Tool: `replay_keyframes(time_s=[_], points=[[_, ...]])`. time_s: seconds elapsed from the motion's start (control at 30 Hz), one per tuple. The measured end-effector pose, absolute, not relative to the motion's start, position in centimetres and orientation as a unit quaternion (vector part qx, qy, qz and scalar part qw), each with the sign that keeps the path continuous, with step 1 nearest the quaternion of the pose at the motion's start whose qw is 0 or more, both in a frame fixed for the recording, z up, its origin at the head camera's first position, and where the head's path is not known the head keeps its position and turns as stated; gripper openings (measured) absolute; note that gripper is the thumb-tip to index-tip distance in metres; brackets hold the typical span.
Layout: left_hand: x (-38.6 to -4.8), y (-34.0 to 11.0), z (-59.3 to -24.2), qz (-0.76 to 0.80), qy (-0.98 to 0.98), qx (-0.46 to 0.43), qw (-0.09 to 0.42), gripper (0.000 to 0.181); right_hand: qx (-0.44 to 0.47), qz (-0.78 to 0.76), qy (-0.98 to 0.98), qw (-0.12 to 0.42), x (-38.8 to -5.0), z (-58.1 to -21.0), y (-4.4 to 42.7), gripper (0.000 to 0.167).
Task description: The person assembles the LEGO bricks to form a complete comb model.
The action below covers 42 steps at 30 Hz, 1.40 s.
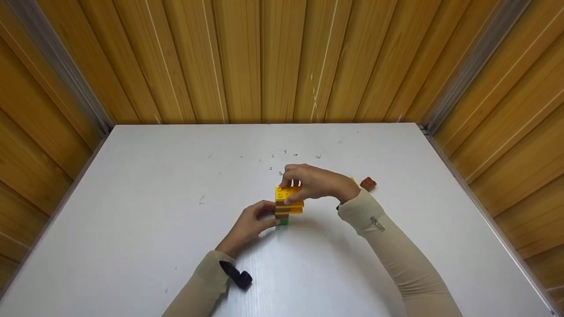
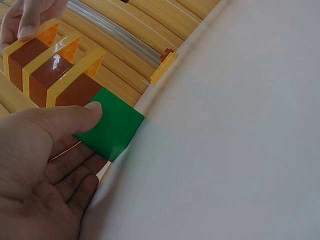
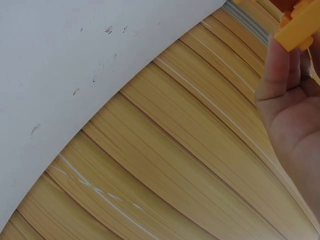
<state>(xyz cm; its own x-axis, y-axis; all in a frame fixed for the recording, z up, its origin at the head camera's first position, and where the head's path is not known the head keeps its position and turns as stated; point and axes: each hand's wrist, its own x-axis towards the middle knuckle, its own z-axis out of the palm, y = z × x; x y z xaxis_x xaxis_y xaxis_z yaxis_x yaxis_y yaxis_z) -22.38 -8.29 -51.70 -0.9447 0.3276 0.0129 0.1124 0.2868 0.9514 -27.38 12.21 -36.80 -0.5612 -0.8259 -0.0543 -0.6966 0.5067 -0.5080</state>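
Observation:
A small tower of toy building bricks stands on the white table in the head view. At its foot is a green brick (image 1: pixel 283 221) (image 2: pixel 111 125), and above that brown bricks (image 2: pixel 53 70) alternate with wider yellow plates (image 2: pixel 75 75) that jut out to one side. My left hand (image 1: pixel 252 223) (image 2: pixel 50 160) holds the green brick low down, thumb on its near face and fingers behind. From above, my right hand (image 1: pixel 315 181) (image 3: pixel 295 115) pinches the topmost yellow plate (image 1: pixel 280 193) (image 3: pixel 302 27), whose studs show between thumb and fingers.
Behind my right wrist lie a loose brown brick (image 1: pixel 368 183) (image 2: pixel 165 54) and a yellow piece (image 1: pixel 353 179) (image 2: pixel 163 69), partly hidden by the wrist in the head view. Wood-patterned panels (image 1: pixel 282 61) wall the white table (image 1: pixel 154 189) at the back and sides.

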Motion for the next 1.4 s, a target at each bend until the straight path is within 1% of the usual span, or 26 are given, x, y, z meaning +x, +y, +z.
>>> replay_keyframes(time_s=[0.17,0.4,0.7,0.9,1.13,1.4], points=[[-22.2,-8.4,-51.6,0.578,0.800,0.132,0.096,0.037,-0.444,-0.221,0.856,0.148,-27.3,-36.8,12.1,0.026],[-22.1,-8.6,-51.7,0.582,0.795,0.141,0.095,0.040,-0.458,-0.230,0.848,0.137,-27.3,-36.9,12.1,0.023],[-21.9,-8.6,-51.7,0.573,0.803,0.131,0.097,0.039,-0.434,-0.236,0.857,0.144,-27.2,-37.5,12.3,0.025],[-21.9,-8.5,-51.6,0.574,0.803,0.130,0.096,0.038,-0.450,-0.237,0.851,0.130,-27.1,-37.5,12.4,0.026],[-22.0,-8.5,-51.6,0.578,0.799,0.134,0.102,0.038,-0.445,-0.232,0.854,0.134,-27.1,-37.4,12.7,0.031],[-22.2,-8.6,-51.8,0.588,0.789,0.152,0.098,0.039,-0.477,-0.255,0.835,0.102,-27.5,-38.0,13.5,0.043]])
